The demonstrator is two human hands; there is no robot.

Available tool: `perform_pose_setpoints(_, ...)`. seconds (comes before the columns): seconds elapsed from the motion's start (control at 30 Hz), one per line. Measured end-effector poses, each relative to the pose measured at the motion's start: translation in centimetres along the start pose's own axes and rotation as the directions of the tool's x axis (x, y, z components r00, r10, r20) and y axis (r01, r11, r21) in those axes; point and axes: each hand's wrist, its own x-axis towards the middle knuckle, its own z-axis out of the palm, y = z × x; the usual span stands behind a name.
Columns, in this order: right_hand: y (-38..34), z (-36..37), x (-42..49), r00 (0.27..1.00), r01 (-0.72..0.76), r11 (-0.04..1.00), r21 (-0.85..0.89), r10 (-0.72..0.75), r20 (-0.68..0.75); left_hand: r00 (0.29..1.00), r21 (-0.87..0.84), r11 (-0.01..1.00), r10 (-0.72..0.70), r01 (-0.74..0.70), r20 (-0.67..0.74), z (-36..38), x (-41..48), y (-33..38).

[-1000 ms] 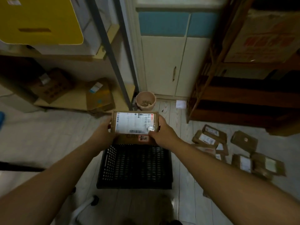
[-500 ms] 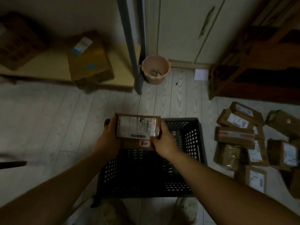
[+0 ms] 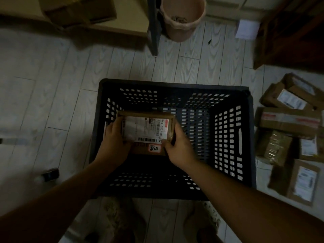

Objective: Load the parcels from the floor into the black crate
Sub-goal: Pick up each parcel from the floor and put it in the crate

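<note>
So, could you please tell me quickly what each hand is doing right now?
Left hand: closed on the parcel, inside the crate.
Right hand: closed on the same parcel.

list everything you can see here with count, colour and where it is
held parcel: 1, brown with white label, inside crate's left half
black crate: 1, centre floor, otherwise empty
floor parcels: about seven, brown, piled right of crate
bin: 1, pink, top centre
post: 1, dark, left of bin
shelf box: 1, brown, top left
paper: 1, white, top right
left hand: grips parcel's left end
right hand: grips parcel's right end
</note>
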Motion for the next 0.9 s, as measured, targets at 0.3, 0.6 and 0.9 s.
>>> perform_pose_setpoints(0.3,2.9,2.5,8.0,0.995,-0.093,0.995,-0.021,0.094,0.033,0.969,0.244,0.963,0.051,-0.111,0.240,3.6,8.0,-2.5)
perform_pose_setpoints(0.6,6.0,5.4,11.2,0.997,-0.076,0.997,-0.027,0.075,-0.029,0.967,0.597,0.778,0.049,-0.195,0.252,6.4,11.8,-5.6)
perform_pose_setpoints(0.9,4.2,6.2,11.5,0.984,-0.115,0.993,-0.022,0.117,0.135,0.950,0.794,0.532,0.069,-0.292,0.304,3.4,12.9,-6.3)
